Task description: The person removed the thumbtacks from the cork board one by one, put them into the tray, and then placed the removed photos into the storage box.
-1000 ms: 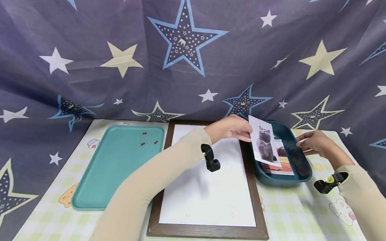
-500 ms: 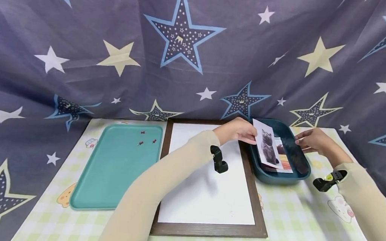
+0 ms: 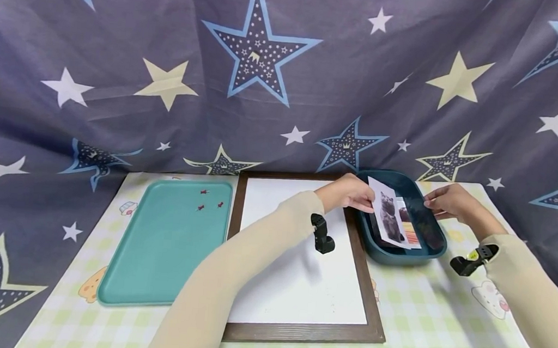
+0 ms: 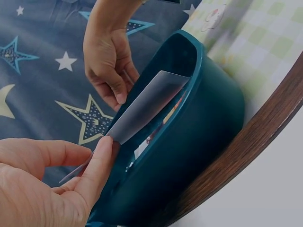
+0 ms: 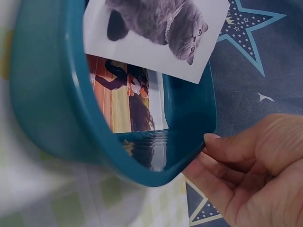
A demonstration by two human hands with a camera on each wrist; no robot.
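Note:
My left hand (image 3: 348, 193) pinches a photo of a grey cat (image 3: 386, 212) by its edge, between thumb and fingers. Tilted, the photo hangs over and partly inside a dark teal basin (image 3: 393, 256). A second photo (image 5: 125, 94), with orange and yellow tones, lies in the basin, partly covered by the cat photo in the head view. On the basin's right side, my right hand (image 3: 456, 203) grips the rim, thumb on top and fingers outside, as the right wrist view shows. The left wrist view has the cat photo nearly edge-on above the rim.
Left of the basin lies a white board with a brown frame (image 3: 303, 331), partly under my left arm. Farther left, a flat turquoise tray (image 3: 159, 252) carries several red push pins (image 3: 200, 207). A star-patterned curtain (image 3: 286, 76) hangs behind the table.
My left hand has moved slightly right and down, lowering the cat photo farther into the basin. My right hand stays at the rim. The head view has shifted a little.

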